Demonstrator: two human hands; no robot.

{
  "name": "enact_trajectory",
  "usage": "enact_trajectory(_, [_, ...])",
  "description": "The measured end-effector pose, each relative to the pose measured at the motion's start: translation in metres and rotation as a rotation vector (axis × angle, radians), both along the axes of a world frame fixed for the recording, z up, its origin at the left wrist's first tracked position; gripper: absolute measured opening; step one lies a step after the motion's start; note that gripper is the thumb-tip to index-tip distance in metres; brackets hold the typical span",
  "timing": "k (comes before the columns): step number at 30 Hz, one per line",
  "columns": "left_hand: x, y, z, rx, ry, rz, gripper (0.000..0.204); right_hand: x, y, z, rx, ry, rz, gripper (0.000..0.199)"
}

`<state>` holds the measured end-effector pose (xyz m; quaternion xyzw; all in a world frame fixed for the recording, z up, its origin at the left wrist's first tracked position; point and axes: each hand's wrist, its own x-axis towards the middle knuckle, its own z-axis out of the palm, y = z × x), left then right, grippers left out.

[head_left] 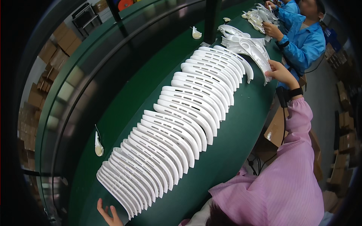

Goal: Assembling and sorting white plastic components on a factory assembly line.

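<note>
One bare left hand (pixel 110 217) hangs beside the near end of the row, fingers apart and holding nothing visible; from there a light, flat touch would steady the end piece without tipping it. Past it, a long row of slotted white curved strips (pixel 180 119) runs slantwise away over the green table (pixel 211 173), packed tightest at the near end, so a sideways knock could, I judge, shift many at once. Left of the row, well apart, lies a small white piece with a thin wire (pixel 98 150).

Farther off, the right hand (pixel 283 74) has thumb and fingers clamped on the near tip of a white curved shell (pixel 253 52), just right of the row's far end. Gripped at one tip, its wide end may swing; raising it clear of the last strip and of the second shell (pixel 233 31) behind would avoid scuffs. Beyond, a co-worker in blue (pixel 304 43) sits by a pile of white parts (pixel 259 18), so elbow room there looks tight
</note>
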<state>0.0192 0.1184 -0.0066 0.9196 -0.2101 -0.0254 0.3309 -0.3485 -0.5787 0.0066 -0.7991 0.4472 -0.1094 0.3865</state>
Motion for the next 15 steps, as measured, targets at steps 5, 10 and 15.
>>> enact_trajectory(5, [0.003, 0.003, 0.002, -0.098, 0.139, 0.031, 0.048, 0.009, 0.002, 0.015, -0.061, -0.151, 0.049, 0.048])
enact_trajectory(10, [0.004, -0.002, 0.005, -0.068, 0.262, 0.008, 0.052, 0.078, 0.019, 0.058, -0.104, -0.152, 0.314, 0.051])
enact_trajectory(15, [-0.018, -0.004, 0.003, -0.170, 0.324, -0.076, 0.046, 0.075, -0.005, 0.058, -0.204, -0.017, 0.309, 0.040])
